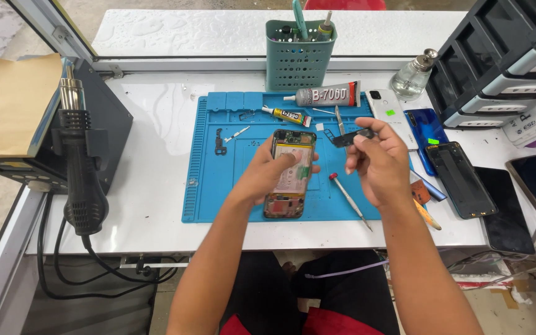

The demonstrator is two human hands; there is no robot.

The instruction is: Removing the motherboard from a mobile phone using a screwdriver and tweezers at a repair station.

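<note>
Scene: We sit at a white workbench [156,205], looking down on a blue repair mat [218,186].
Left hand: Our left hand [268,177] lies over an opened phone [290,180], back cover off, its thumb pressing on the exposed inner parts and the other fingers curled along the phone's side.
Right hand: Our right hand [376,161] is raised just beside the phone, fingertips pinching a small black part [352,136] clear of the mat.
Where the phone is: On the mat's middle, lengthwise toward us, its circuit boards bare at both ends.
Step in hand: We judge this to be the stage of working with a small inner component, the part free of the body.
Next move calls for: A steady phone and a fine, well-aimed grip, since the piece is small.
Within reach: A red-tipped screwdriver [348,200] lies just right of the phone; two glue tubes [324,95] rest at the mat's far edge before a green tool holder [299,56].
Sidelines: A hot-air gun [82,161] hangs at left; several other phones [460,180] lie at right.
</note>
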